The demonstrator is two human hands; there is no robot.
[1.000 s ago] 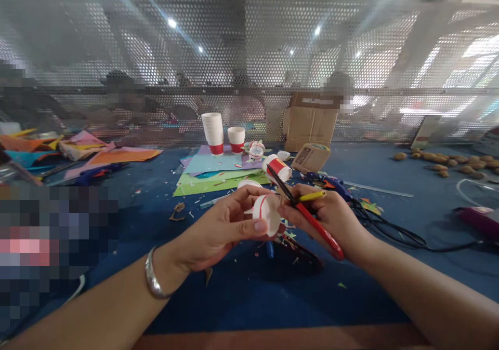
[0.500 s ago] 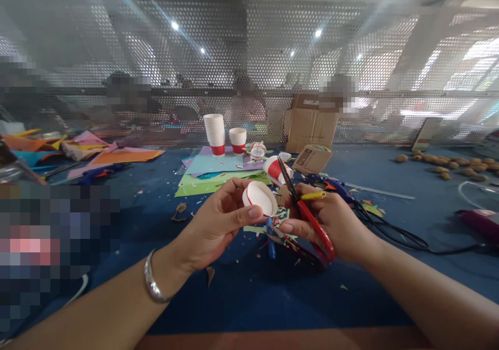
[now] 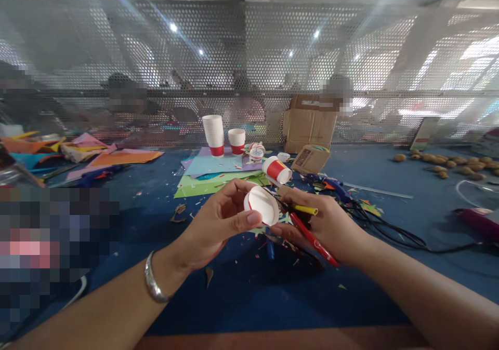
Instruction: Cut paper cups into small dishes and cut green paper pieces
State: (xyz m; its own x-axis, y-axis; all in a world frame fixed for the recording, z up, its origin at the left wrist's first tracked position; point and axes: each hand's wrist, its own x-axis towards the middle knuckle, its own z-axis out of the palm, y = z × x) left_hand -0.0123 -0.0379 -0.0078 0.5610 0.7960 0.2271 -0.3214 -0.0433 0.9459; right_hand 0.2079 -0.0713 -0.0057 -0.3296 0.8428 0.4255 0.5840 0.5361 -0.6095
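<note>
The cut-off base of a paper cup (image 3: pixel 263 206), white inside with a red line at its edge, is pinched between the thumb and fingers of my left hand (image 3: pixel 224 220). My right hand (image 3: pixel 325 220) is closed around red-handled scissors (image 3: pixel 312 238), whose blades point toward the cup base and are partly hidden behind it and my fingers. A yellow stick-like piece (image 3: pixel 306 210) pokes out by the same hand; I cannot tell whether it is held. Beyond my hands, a red-and-white paper cup (image 3: pixel 277 170) lies on its side. Under them is a blue pen-like object (image 3: pixel 270 246).
Stacked paper cups (image 3: pixel 213 134) and another cup (image 3: pixel 236 141) stand on coloured paper sheets (image 3: pixel 210 184). Behind are a cardboard box (image 3: pixel 310 126) and a perforated metal screen. A blue glue gun (image 3: pixel 339 188), black cable (image 3: pixel 405 236), walnuts (image 3: pixel 463 163) and paper scraps lie around the blue table.
The scissors have swung down and left, bringing their blades up to the cup base's rim. My right hand has shifted slightly left, while the left has tilted the base a little.
</note>
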